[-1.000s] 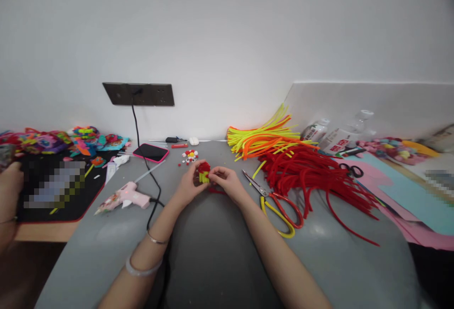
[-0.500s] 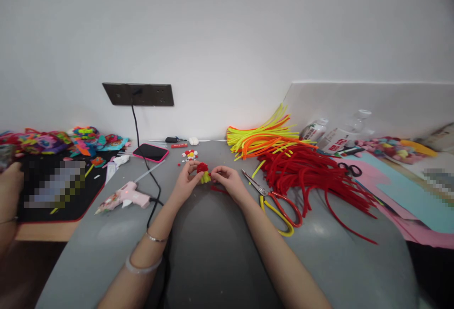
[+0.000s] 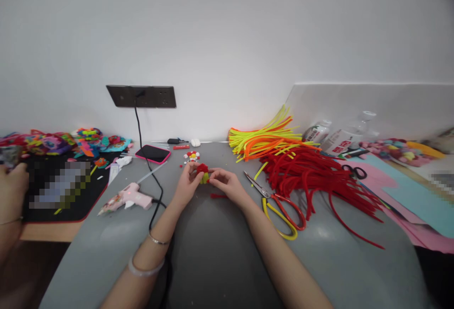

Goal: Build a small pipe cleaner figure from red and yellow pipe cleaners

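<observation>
A small red and yellow figure of fuzzy pipe cleaner [image 3: 203,172] is held just above the grey table. My left hand [image 3: 187,182] grips it from the left, fingers curled round its side. My right hand [image 3: 227,182] pinches at its lower right edge, where a bit of red shows by the fingertips. On the table beneath the right hand lies a short red pipe cleaner [image 3: 217,196]. Pliers [image 3: 264,193] with one red and one yellow handle rest right of that hand. Behind the figure sit several small red, white and yellow pompoms [image 3: 192,156].
A pink glue gun [image 3: 133,197] with a black cord lies left, near a pink-edged phone [image 3: 153,153]. Red pipe cleaners [image 3: 301,172] and a yellow-orange bundle [image 3: 266,138] spread to the right, before bottles [image 3: 342,141]. Another person's hand [image 3: 13,188] is at far left.
My right fingertips have moved in against the figure's lower right side. The short red pipe cleaner on the table shows more clearly. The whole view has shifted slightly.
</observation>
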The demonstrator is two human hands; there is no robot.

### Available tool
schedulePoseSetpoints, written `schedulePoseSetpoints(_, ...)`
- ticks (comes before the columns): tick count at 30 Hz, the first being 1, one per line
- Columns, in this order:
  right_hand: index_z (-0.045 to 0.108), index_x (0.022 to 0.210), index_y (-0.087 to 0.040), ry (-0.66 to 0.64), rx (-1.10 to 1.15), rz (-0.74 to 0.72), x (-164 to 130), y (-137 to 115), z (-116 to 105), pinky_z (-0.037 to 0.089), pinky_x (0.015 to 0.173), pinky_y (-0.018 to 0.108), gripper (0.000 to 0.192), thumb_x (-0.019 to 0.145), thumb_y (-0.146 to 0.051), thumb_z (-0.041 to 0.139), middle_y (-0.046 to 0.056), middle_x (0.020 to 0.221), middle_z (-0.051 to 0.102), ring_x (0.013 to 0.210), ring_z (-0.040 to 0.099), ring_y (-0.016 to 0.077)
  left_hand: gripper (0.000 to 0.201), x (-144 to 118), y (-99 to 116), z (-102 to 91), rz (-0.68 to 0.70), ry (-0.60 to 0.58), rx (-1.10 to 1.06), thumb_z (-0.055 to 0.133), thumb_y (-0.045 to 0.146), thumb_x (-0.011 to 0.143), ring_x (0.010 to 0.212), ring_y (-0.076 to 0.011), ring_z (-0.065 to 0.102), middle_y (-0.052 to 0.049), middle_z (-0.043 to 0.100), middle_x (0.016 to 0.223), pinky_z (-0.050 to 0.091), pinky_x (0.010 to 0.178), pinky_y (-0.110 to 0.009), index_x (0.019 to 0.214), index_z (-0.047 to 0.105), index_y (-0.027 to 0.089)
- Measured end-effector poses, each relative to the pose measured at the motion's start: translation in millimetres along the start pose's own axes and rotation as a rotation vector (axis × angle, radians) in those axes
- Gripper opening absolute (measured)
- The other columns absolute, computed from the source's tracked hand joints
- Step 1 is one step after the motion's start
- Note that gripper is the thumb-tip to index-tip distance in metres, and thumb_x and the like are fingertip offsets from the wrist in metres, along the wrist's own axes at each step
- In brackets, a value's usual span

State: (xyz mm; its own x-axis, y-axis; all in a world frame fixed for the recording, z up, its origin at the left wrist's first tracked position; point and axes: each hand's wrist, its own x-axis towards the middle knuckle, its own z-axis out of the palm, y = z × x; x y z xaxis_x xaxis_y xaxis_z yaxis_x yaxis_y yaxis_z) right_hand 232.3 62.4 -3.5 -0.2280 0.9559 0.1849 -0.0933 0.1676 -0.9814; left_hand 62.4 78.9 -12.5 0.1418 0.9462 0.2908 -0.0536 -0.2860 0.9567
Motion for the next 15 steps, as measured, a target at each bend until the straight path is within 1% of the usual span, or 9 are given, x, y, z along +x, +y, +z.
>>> schedulePoseSetpoints(2,0.065,0.073,-0.017,-0.021,0.003,-0.006,-0.9,-1.1,1.1,0.044,0.088,0.034,0.030,0.072,-0.045,0.074,0.009,0.106,0.065,0.096,0.060,0.0209,0.035,-0.1,3.3,0.9,0.002,-0.012,0.005,0.070,0.042,0.077,0.094,-0.0191,0.064,-0.006,0.062,0.098,0.052,0.082,-0.032,0.096,0.051,0.020)
schedulePoseSetpoints(5,0.062,0.075,-0.018,-0.057,0.031,0.009,-1.2,-2.9,1.5,0.046,0.082,0.032,0.029,0.074,-0.045,0.072,0.006,0.093,0.065,0.085,0.061,0.0178,0.038,-0.7,8.1,2.1,-0.030,-0.047,-0.026,0.078,0.038,0.069,0.086,-0.0167,0.063,0.000,0.058,0.087,0.051,0.079,-0.030,0.085,0.048,0.020)
schedulePoseSetpoints(8,0.061,0.076,-0.018,-0.057,0.047,0.071,-0.9,-3.4,0.0,0.047,0.073,0.029,0.032,0.074,-0.048,0.072,0.002,0.081,0.063,0.072,0.059,0.0147,0.041,-1.9,10.9,2.5,-0.085,-0.046,-0.100,0.080,0.036,0.067,0.078,-0.0140,0.061,0.003,0.055,0.081,0.050,0.074,-0.027,0.078,0.044,0.020)
schedulePoseSetpoints(10,0.060,0.077,-0.018,-0.035,0.054,0.111,-0.8,-2.8,-1.3,0.048,0.068,0.028,0.034,0.071,-0.049,0.073,0.000,0.078,0.061,0.067,0.057,0.0138,0.038,-2.9,11.8,2.2,-0.127,-0.053,-0.141,0.079,0.035,0.068,0.078,-0.0140,0.061,0.002,0.058,0.084,0.050,0.073,-0.027,0.081,0.048,0.020)
schedulePoseSetpoints(12,0.060,0.077,-0.019,-0.013,0.067,0.140,-0.9,-1.5,-2.2,0.049,0.066,0.028,0.034,0.070,-0.049,0.074,-0.001,0.076,0.060,0.065,0.057,0.0133,0.036,-3.9,12.4,1.4,-0.180,-0.087,-0.176,0.078,0.035,0.069,0.082,-0.0151,0.062,-0.001,0.062,0.092,0.050,0.075,-0.028,0.089,0.052,0.019)
schedulePoseSetpoints(14,0.059,0.077,-0.019,0.015,0.087,0.170,-1.1,-0.1,-2.8,0.050,0.064,0.027,0.035,0.069,-0.049,0.074,-0.001,0.075,0.059,0.064,0.057,0.0130,0.038,-4.2,12.6,0.3,-0.231,-0.101,-0.211,0.078,0.033,0.069,0.085,-0.0164,0.063,-0.004,0.064,0.098,0.050,0.076,-0.029,0.096,0.055,0.019)
schedulePoseSetpoints(15,0.060,0.077,-0.019,0.029,0.101,0.186,-1.1,0.4,-3.3,0.051,0.064,0.027,0.035,0.069,-0.049,0.074,-0.001,0.076,0.060,0.065,0.058,0.0132,0.040,-4.1,12.4,-0.3,-0.249,-0.086,-0.224,0.079,0.032,0.068,0.086,-0.0169,0.064,-0.005,0.065,0.100,0.050,0.077,-0.029,0.099,0.056,0.019)
